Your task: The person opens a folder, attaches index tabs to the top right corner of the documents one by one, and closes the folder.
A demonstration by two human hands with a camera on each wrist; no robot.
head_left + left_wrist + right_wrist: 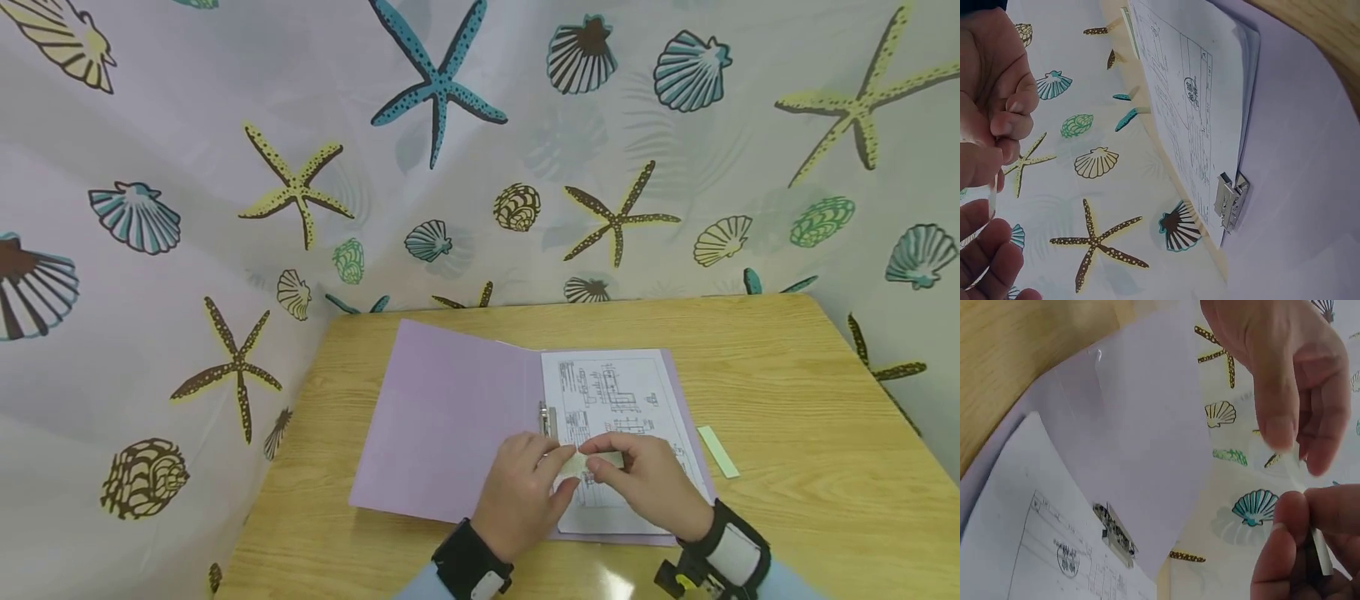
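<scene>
A lilac folder [450, 417] lies open on the wooden table [787, 375]. On its right half sits a stack of printed sheets [615, 387] with line drawings, beside a metal clip [546, 417]. Both hands hover just above the sheets' lower part. My left hand [558, 477] and right hand [602, 465] each pinch one end of a small pale strip [573, 464] between thumb and fingers. In the right wrist view the strip [1320, 553] shows between the fingertips, with the clip [1115, 532] below. The left wrist view shows the clip [1230, 201] and the sheets [1191, 94].
A second pale green strip [717, 451] lies on the table just right of the folder. A curtain [225, 167] printed with starfish and shells hangs behind and to the left. The table's right side and far edge are bare wood.
</scene>
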